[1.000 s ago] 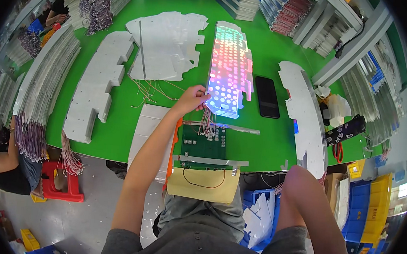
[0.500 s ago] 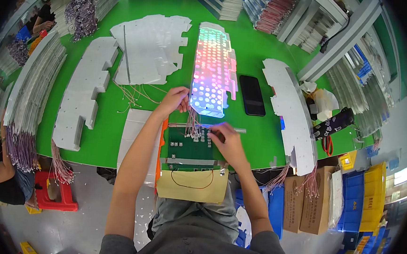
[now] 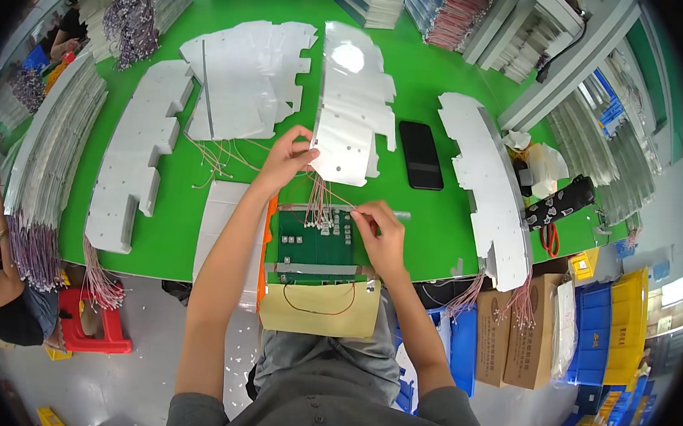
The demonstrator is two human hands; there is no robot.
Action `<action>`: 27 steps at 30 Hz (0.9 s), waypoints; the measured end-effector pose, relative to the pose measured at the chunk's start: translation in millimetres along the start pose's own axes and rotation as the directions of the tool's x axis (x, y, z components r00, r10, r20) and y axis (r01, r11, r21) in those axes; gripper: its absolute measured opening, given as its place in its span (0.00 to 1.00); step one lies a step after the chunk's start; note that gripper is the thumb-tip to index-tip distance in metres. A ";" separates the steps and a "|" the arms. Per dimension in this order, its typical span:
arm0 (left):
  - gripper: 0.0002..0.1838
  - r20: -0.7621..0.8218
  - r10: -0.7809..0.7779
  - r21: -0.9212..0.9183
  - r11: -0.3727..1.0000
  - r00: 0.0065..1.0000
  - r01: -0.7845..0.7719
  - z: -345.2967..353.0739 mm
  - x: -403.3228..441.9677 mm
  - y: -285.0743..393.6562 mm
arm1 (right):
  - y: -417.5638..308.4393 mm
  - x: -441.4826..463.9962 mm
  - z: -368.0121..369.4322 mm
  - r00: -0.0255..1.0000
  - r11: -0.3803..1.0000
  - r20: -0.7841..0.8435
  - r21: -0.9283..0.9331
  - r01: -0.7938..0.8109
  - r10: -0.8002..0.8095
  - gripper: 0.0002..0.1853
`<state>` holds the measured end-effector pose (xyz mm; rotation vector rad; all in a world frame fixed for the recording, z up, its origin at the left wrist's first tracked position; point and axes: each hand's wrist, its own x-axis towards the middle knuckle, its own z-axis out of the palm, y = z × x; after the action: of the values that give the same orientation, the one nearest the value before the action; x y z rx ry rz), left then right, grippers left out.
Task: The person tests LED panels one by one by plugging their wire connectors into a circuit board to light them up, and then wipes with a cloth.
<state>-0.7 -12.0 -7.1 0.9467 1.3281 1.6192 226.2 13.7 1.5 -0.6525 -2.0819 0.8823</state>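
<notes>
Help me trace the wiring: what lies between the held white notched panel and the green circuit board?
Thin pinkish wires with white connectors run from panel to board, in the head view.

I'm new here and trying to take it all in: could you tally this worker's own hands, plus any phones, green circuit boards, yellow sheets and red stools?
Left hand and right hand: 2
Black phone: 1
Green circuit board: 1
Yellow sheet: 1
Red stool: 1
Total: 6

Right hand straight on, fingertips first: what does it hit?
Right hand likely meets the hanging wire bundle to its left, over the green circuit board; depth is unclear, so it might pass above.
</notes>
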 end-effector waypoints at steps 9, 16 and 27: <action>0.15 -0.249 0.121 -0.081 0.986 0.961 -0.145 -9.1 4.8 6.7 | 0.2 -0.4 2.6 1.000 0.999 0.029 -0.038 0.007 -0.006 0.03; 0.18 -0.627 0.069 -0.123 0.975 0.776 -0.186 -38.9 9.0 1.9 | 1.5 -1.4 2.2 0.999 0.999 0.037 -0.021 -0.025 0.025 0.03; 0.10 -0.258 0.671 0.799 0.552 0.695 -0.237 -11.6 3.6 3.1 | 7.2 5.3 8.9 0.997 0.998 0.056 0.017 -0.053 0.052 0.02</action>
<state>-13.1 -13.3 -5.8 1.4905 2.4020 1.8797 217.1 18.5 -5.7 -0.6824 -2.1119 0.9586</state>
